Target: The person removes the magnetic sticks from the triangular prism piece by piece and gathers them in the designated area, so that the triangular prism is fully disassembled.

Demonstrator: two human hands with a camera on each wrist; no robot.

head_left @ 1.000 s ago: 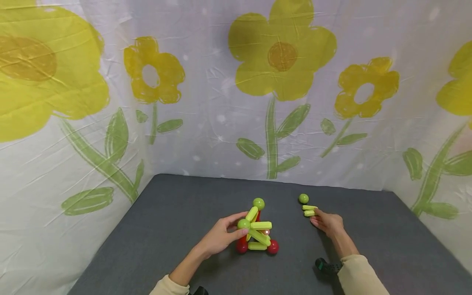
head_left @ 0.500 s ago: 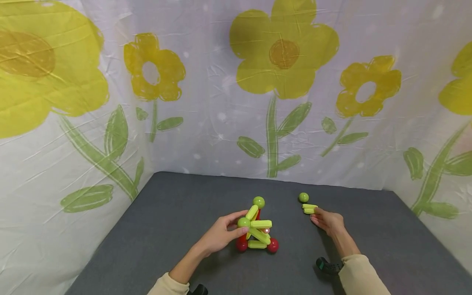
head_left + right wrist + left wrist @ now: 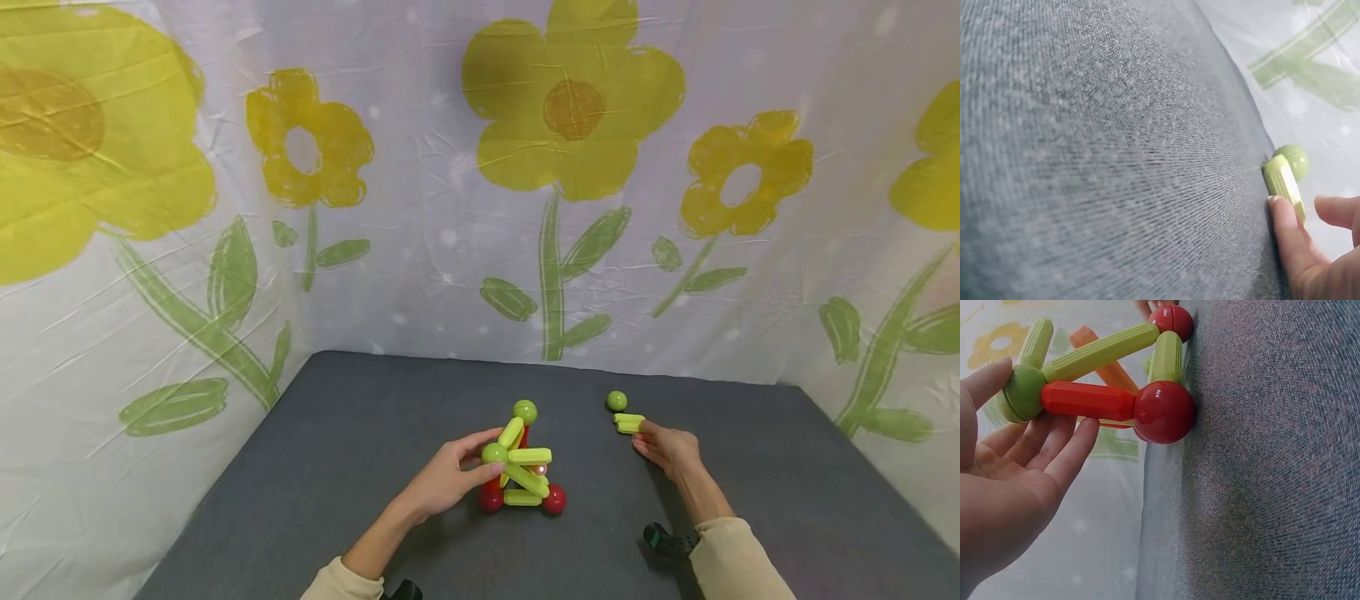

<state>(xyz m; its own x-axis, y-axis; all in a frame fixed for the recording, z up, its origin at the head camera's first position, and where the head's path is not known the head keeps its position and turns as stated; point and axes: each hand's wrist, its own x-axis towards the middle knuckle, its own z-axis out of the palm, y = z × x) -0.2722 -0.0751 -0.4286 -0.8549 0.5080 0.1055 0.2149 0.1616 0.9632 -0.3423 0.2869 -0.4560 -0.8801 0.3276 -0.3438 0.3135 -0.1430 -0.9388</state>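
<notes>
In the head view my left hand [image 3: 442,483] grips the green ball [image 3: 494,453] at the upper left corner of a structure of rods and balls. The left wrist view shows the thumb on one side of that green ball [image 3: 1024,392], the fingers behind it and under a red rod [image 3: 1088,400]. Two red balls [image 3: 554,499] are at the structure's base, and another green ball [image 3: 525,411] tops its far side. My right hand [image 3: 672,454] touches the right ends of two light-green rods [image 3: 628,423] lying side by side; its thumb [image 3: 1334,210] stands apart from the rod [image 3: 1284,184].
A loose green ball [image 3: 617,401] lies just behind the two rods. The dark grey tabletop [image 3: 390,400] reaches back to a hanging cloth [image 3: 420,317] with painted yellow flowers, which also stands at both sides.
The nearer loose rod has moved back against the other, closing the small gap between them. My right fingers have shifted slightly with it. My left hand keeps its grip on the structure.
</notes>
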